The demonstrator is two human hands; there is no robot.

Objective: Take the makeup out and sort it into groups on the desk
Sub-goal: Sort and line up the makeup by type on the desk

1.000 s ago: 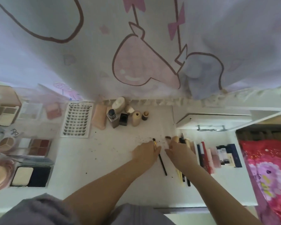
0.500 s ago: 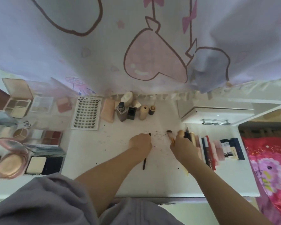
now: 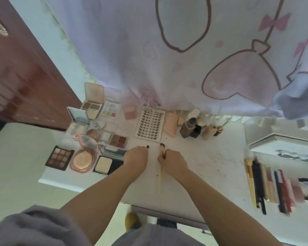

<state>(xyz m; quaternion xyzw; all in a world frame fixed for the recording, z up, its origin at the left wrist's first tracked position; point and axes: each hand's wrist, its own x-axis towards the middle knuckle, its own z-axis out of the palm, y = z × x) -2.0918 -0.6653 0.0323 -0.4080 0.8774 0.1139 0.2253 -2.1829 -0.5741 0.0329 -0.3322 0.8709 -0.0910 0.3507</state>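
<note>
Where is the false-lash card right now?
In the head view the lash card lies flat at the back of the desk, centre-left, between the pink blush on its left and the peach sponge on its right.

Left hand (image 3: pixel 135 158) grips a dark-tipped brush (image 3: pixel 147 147); right hand (image 3: pixel 173 161) grips a yellow-handled brush (image 3: pixel 161 158), bristles pointing away. White desk (image 3: pixel 194 174): palettes (image 3: pixel 59 157) left, lash card (image 3: pixel 149 124) behind, bottles (image 3: pixel 190 128) beside it, pencils (image 3: pixel 256 181) right.
</note>
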